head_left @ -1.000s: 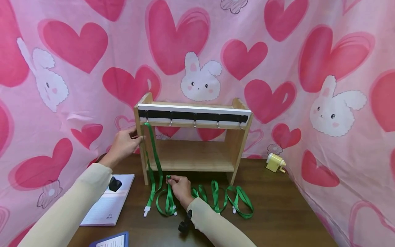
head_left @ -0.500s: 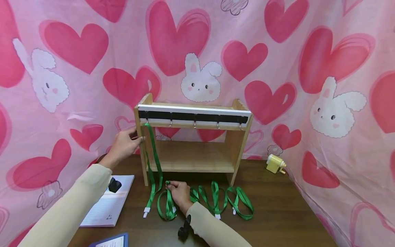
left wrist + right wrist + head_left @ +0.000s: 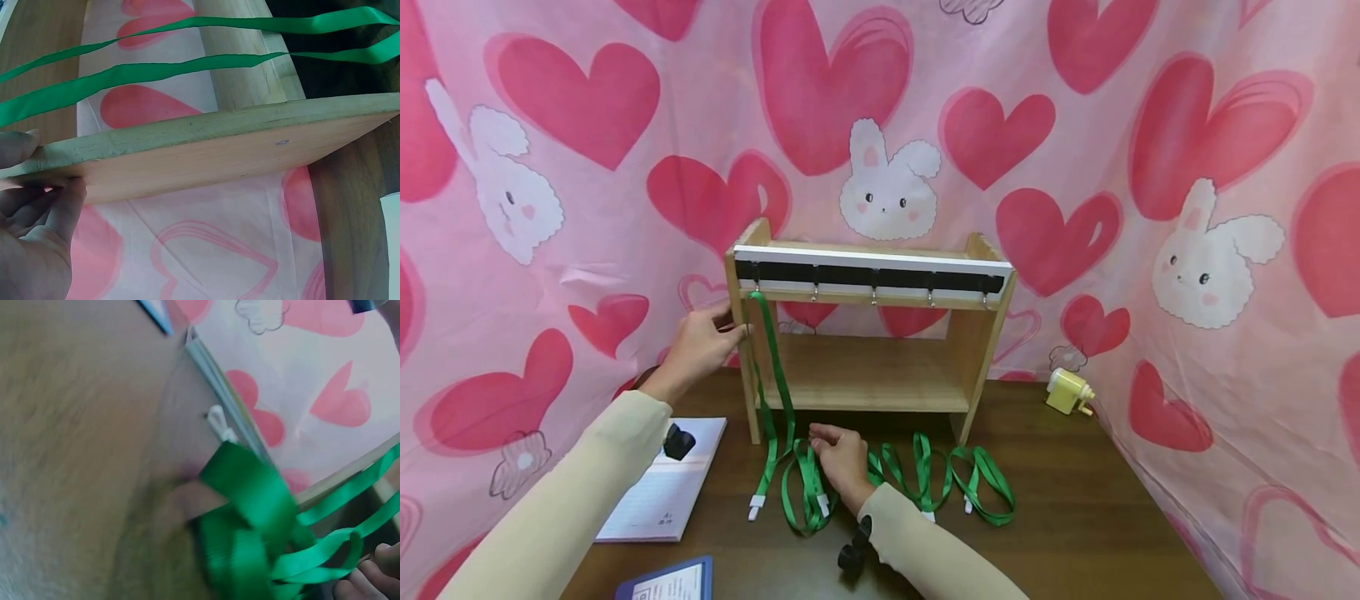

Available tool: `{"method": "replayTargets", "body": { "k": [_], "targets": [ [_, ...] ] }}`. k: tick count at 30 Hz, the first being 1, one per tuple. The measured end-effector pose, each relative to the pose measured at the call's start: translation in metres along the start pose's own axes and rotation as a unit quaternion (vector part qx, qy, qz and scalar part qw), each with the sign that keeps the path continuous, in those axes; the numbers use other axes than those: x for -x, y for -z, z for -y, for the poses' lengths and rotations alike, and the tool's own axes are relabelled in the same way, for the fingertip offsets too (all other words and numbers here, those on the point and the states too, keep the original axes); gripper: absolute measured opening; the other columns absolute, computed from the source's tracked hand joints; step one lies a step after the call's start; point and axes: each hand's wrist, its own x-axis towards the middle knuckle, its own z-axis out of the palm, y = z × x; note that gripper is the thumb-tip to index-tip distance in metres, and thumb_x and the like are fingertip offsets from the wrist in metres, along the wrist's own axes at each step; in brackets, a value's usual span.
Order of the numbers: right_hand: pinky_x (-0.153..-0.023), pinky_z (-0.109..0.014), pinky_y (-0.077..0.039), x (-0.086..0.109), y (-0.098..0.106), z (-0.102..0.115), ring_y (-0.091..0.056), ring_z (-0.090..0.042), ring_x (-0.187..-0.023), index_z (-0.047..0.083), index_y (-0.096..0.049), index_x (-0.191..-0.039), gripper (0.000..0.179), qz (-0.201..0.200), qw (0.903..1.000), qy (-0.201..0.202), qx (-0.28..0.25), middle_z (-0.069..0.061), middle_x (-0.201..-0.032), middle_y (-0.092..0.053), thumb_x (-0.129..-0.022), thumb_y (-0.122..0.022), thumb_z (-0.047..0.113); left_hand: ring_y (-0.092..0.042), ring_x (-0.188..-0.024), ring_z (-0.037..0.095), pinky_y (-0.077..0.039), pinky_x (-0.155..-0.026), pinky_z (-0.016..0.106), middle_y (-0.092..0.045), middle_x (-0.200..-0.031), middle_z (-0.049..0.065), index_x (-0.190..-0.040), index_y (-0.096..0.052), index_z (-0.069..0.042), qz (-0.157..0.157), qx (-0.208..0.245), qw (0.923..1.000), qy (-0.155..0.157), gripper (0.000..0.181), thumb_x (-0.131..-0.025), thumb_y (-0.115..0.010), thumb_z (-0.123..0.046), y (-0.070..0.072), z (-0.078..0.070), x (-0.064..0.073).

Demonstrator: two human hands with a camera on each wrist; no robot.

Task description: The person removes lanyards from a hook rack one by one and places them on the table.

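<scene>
My left hand (image 3: 700, 346) grips the left upright of the wooden shelf (image 3: 865, 375), thumb on one side and fingers on the other in the left wrist view. A green lanyard (image 3: 778, 367) hangs from the leftmost hook, its white clip (image 3: 756, 506) down at the table. My right hand (image 3: 842, 462) is low in front of the shelf, fingertips right beside the top of a second green lanyard (image 3: 808, 492) lying looped on the table. In the right wrist view, the fingers (image 3: 369, 578) are bent next to a green loop (image 3: 319, 556).
More coiled green lanyards (image 3: 985, 483) lie to the right of my right hand. Several metal hooks line the black strip (image 3: 872, 277) on the shelf front. A notebook (image 3: 658, 492) and a blue-edged card (image 3: 666, 581) lie left; a yellow pencil sharpener (image 3: 1067, 392) stands right.
My right hand lowered slightly with the second lanyard's top pinched, then let go; the fingertips are now just right of it. My left hand has stayed on the upright.
</scene>
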Motion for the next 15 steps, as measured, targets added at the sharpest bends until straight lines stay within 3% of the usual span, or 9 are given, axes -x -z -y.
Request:
{"method": "replayTargets", "body": {
  "k": [6, 15],
  "targets": [
    [-0.085, -0.024, -0.062, 0.002, 0.015, 0.027, -0.076, -0.013, -0.100, 0.015, -0.079, -0.112, 0.022, 0.008, 0.9978, 0.015, -0.064, -0.003, -0.108, -0.080, -0.091, -0.073, 0.011, -0.072, -0.110, 0.042, -0.060, -0.089, 0.051, -0.069, -0.126, 0.025, -0.142, -0.058, -0.007, -0.004, -0.005, 1.0000, -0.004, 0.048, -0.098, -0.069, -0.023, 0.000, 0.000, 0.000],
    [-0.096, -0.028, -0.060, -0.005, 0.055, 0.099, -0.072, -0.022, -0.115, 0.009, -0.073, -0.125, 0.030, 0.068, 0.9828, 0.067, -0.158, -0.012, -0.125, -0.074, -0.094, -0.070, 0.008, -0.073, -0.107, 0.039, -0.061, -0.087, 0.049, -0.071, -0.123, 0.025, -0.142, -0.059, -0.009, -0.008, -0.011, 0.9999, -0.008, 0.049, -0.098, -0.069, -0.024, 0.001, 0.000, 0.001]
  ]
}}
